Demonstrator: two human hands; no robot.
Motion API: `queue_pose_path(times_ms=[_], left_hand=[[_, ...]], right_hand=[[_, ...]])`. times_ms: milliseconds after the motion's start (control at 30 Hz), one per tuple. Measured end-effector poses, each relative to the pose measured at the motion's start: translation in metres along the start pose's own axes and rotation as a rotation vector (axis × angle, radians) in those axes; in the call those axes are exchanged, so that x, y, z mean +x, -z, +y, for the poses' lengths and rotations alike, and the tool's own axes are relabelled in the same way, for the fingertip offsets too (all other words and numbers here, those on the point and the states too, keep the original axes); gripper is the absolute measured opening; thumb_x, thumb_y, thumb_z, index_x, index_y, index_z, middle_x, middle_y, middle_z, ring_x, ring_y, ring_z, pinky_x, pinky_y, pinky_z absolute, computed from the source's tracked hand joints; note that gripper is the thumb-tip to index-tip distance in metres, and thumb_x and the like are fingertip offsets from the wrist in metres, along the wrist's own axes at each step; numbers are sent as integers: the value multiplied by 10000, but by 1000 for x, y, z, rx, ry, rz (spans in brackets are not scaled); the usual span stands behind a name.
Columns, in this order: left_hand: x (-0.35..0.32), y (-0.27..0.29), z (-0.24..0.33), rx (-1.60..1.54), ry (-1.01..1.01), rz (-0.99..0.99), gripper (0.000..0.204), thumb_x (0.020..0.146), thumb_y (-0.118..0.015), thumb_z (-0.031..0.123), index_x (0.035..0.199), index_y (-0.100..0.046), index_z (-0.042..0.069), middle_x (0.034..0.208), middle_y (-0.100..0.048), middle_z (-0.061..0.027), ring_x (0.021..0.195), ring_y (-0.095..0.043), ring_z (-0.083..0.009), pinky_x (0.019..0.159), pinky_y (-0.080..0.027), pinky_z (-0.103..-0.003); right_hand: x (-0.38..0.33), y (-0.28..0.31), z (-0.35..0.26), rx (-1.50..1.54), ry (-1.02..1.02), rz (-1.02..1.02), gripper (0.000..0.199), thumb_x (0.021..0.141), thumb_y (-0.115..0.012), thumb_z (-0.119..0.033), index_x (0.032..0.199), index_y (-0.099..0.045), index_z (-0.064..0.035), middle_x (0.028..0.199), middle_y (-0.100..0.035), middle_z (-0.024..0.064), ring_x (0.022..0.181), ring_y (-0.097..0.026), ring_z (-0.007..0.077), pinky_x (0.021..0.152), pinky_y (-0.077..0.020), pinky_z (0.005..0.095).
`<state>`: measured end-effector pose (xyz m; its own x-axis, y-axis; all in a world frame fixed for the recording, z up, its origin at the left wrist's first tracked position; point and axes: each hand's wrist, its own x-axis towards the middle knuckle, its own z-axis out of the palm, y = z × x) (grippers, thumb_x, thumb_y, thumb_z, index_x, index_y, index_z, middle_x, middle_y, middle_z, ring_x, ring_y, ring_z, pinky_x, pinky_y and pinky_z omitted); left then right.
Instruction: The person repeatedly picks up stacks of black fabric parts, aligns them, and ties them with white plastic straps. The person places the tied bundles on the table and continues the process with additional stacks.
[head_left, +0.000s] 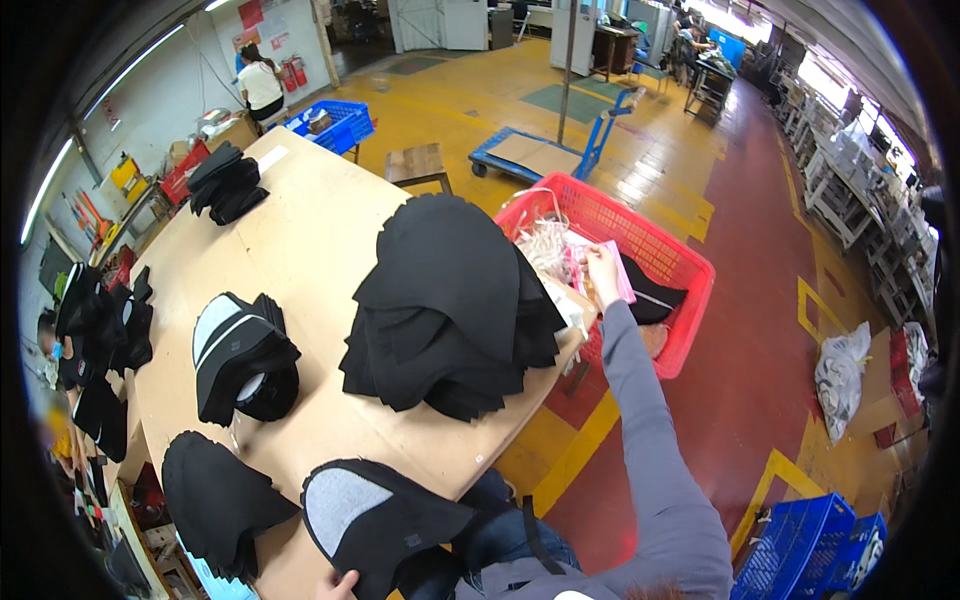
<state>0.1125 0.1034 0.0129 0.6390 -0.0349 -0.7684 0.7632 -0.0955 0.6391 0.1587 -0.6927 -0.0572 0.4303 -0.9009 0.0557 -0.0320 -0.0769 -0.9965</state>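
Lower edge now, and the left hand [338, 586] is sliced off, its grip on the black fabric panel [405, 520] out of sight! Up at the red basket [645, 230], the right hand [603, 274] covers part of a pink packet [617, 262]; fingertip contact can't be told. Far left, a person in yellow [62, 438] blurs; lower right, blue crates [800, 545] get cropped.
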Motion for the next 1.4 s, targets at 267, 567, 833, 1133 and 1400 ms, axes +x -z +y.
queue_pose_path(times_ms=[267, 567, 833, 1133, 1400], left_hand=[[-60, 8, 64, 223, -399, 285, 263, 920, -649, 158, 1137, -630, 11, 1022, -657, -81, 884, -614, -176, 782, -497, -295], [-116, 37, 88, 235, -813, 417, 249, 940, -605, 99, 1171, -609, 6, 1058, -665, -121, 914, -643, -187, 875, -517, -325], [-136, -188, 181, 1066, -1831, 116, 568, 730, -828, 177, 1215, -562, 49, 1292, -551, -184, 1225, -509, -410, 1059, -369, -503], [-123, 23, 87, 32, -673, -397, 149, 883, -652, 110, 832, -634, -28, 720, -606, -67, 601, -566, -133, 515, -440, -257], [-127, -39, 105, 723, -993, -294, 150, 948, -576, 108, 937, -664, -12, 806, -686, -109, 730, -658, -213, 664, -487, -321]], right_hand=[[153, -32, 153, -56, -428, -137, 509, 929, -595, -352, 1341, -536, -58, 1328, -568, 168, 1167, -563, 330, 967, -446, 482], [35, -63, -47, 247, 543, 457, 166, 949, -600, -76, 1063, -677, 17, 1037, -683, 94, 942, -634, 181, 838, -501, 314], [-284, -89, -293, -196, 1282, -1387, 184, 831, -620, -21, 997, -694, -46, 1023, -667, 77, 705, -659, 211, 608, -542, 299], [-320, -58, -333, -287, 954, -821, 213, 778, -603, 111, 934, -721, 26, 856, -719, 135, 765, -707, 195, 694, -548, 262], [-457, -168, -275, -50, 742, -1914, 920, 797, -810, -266, 1523, -287, -52, 1498, -373, 208, 1318, -454, 301, 1091, -356, 366]])
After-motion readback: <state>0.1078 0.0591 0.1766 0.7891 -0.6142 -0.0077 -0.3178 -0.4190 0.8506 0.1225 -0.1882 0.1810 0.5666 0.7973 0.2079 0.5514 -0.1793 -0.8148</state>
